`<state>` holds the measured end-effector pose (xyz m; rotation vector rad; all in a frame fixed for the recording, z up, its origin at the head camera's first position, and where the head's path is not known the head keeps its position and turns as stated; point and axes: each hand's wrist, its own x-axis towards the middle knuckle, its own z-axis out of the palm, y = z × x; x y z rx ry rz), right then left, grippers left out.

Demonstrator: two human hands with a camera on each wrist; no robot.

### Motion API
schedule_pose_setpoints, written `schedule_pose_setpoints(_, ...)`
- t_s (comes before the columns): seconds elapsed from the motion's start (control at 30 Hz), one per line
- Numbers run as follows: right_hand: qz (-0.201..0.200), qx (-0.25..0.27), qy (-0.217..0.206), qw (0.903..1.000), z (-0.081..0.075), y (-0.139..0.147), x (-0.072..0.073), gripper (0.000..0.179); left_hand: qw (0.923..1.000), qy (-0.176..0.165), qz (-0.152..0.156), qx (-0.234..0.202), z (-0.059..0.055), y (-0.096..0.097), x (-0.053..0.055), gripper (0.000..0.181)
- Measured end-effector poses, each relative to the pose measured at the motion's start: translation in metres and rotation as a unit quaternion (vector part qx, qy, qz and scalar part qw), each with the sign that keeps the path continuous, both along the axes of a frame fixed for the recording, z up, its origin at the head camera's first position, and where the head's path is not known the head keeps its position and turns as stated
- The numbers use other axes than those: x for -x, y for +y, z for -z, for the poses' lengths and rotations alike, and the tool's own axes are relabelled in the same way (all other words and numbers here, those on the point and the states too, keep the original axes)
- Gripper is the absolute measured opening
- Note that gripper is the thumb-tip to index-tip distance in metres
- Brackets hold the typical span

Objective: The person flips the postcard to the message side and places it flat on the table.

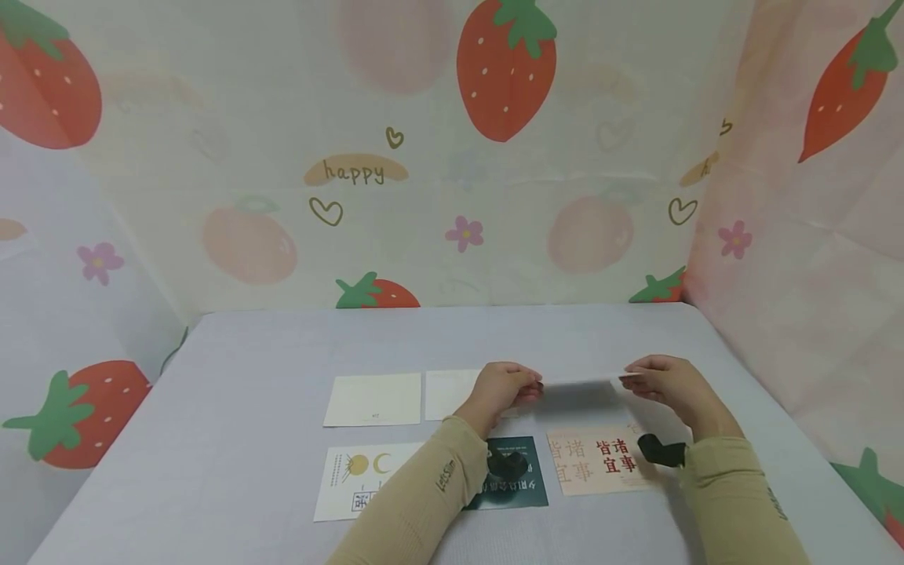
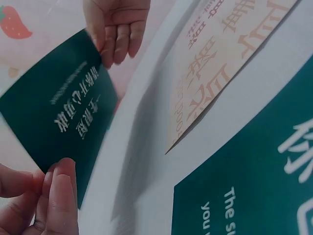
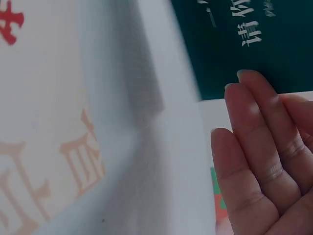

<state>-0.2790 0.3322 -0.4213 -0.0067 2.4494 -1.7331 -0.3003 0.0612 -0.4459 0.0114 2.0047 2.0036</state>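
Observation:
Between both hands is a dark green postcard [image 2: 44,103] with white Chinese lettering, raised above the table and seen nearly edge-on in the head view. My left hand [image 1: 498,392] pinches one end between thumb and fingers. At the opposite end, my right hand [image 1: 674,386] pinches a corner, its other fingers [image 3: 247,171] extended along the card's underside in the right wrist view. Below the held card lies a cream card [image 1: 600,461] with red and tan characters. Another dark green card [image 1: 526,475] lies left of it, partly covered by the left forearm.
A white card with a yellow sun and moon [image 1: 335,479] lies at the front left. Behind it are two pale cards, one cream [image 1: 374,399] and one white [image 1: 448,392]; the left hand overlaps the white one. Strawberry-print cloth [image 1: 438,235] walls the white table [image 1: 212,439].

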Motion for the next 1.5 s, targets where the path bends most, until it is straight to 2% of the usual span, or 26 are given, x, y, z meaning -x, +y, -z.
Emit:
schedule_pose_setpoints(0.37,-0.009,0.011,-0.016,0.9998,-0.008,-0.001,-0.002,0.037,0.9995,0.014,0.002,0.029,-0.002,-0.001,-0.001,0.007)
schedule_pose_setpoints(0.6,0.007,-0.036,-0.019,0.9991,-0.006,-0.001,-0.001,0.039,0.9976,0.024,0.003,0.064,-0.002,-0.001,-0.002,0.003)
schedule_pose_setpoints(0.77,0.009,-0.042,-0.019,0.9989,0.0,-0.001,0.002,0.034,0.9977,0.031,-0.002,0.061,0.001,0.001,0.0,0.006)
schedule_pose_setpoints(1.0,0.019,-0.017,-0.026,0.9993,0.002,-0.002,0.003,0.036,0.9991,0.025,-0.007,0.034,0.003,0.001,0.002,0.008)
schedule_pose_setpoints(1.23,0.033,-0.021,-0.024,0.9989,0.005,-0.004,0.004,0.037,0.9995,0.015,-0.011,0.025,0.004,0.0,0.002,0.014)
schedule_pose_setpoints(1.5,0.037,-0.022,-0.013,0.999,0.012,-0.009,0.006,0.035,0.9974,0.0,-0.004,0.072,0.003,-0.003,-0.002,0.019)
